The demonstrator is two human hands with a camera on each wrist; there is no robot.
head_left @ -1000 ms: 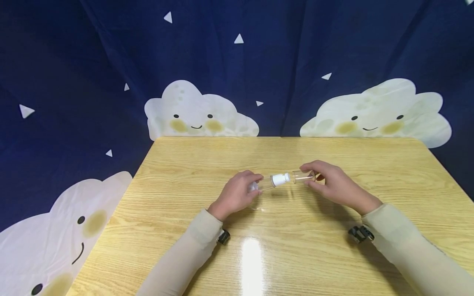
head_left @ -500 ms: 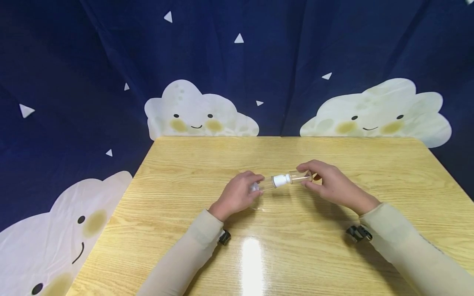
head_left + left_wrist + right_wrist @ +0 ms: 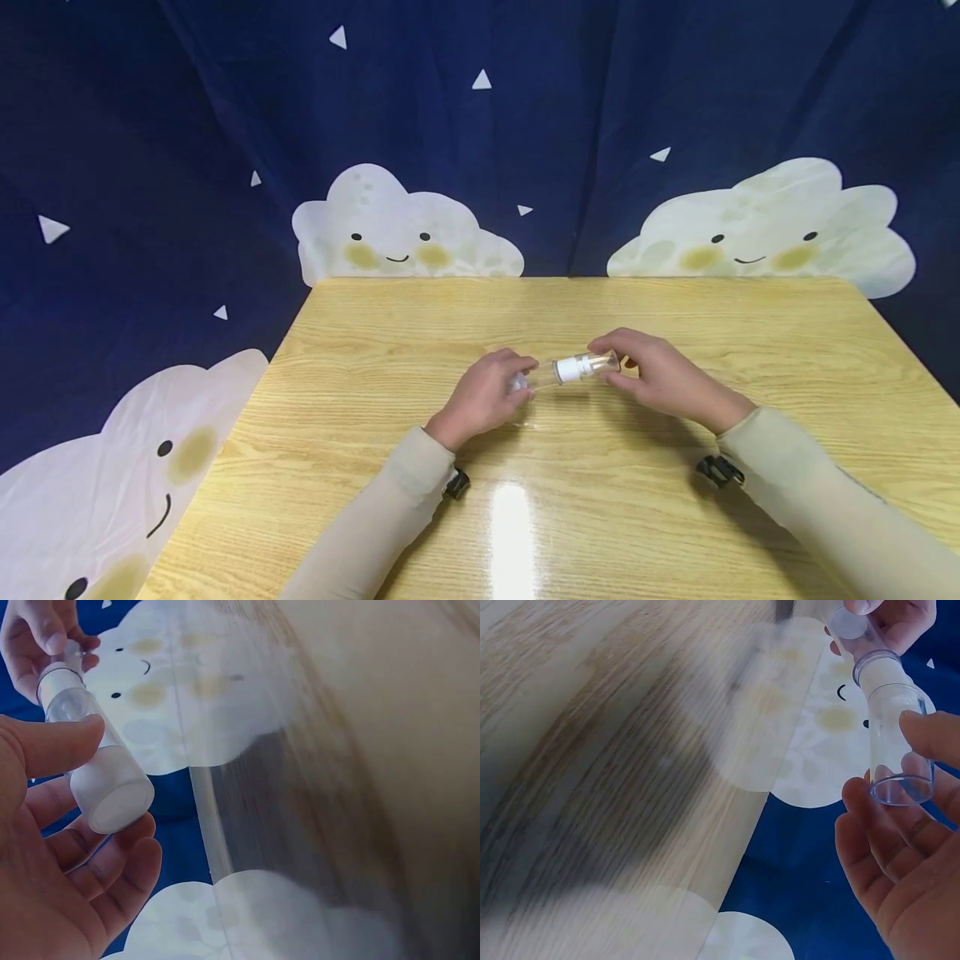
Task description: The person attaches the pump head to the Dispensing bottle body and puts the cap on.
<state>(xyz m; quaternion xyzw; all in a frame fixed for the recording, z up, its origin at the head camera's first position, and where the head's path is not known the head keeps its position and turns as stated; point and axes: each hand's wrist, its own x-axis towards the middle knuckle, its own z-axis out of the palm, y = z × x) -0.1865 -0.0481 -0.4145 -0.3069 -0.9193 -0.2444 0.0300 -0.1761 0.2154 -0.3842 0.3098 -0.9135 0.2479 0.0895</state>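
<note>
Above the middle of the table, my left hand (image 3: 483, 392) grips the lower end of a clear bottle (image 3: 544, 374) with a white pump top (image 3: 572, 368). The bottle lies nearly level, its top toward the right, and its white base (image 3: 120, 799) shows in the left wrist view. My right hand (image 3: 660, 371) pinches a clear cap (image 3: 602, 362) between thumb and fingers. That cap sits over the tip of the pump top, and the right wrist view has the clear cap (image 3: 898, 761) lined up with the bottle.
Under both hands is a wooden table (image 3: 375, 467) with a bright light reflection near its front. Behind it hangs a dark blue curtain (image 3: 480, 125) printed with white clouds and triangles. Dark devices are strapped at both wrists.
The right hand has moved left with the clear cap, from apart from the pump to over its tip. The left hand and bottle have hardly moved.
</note>
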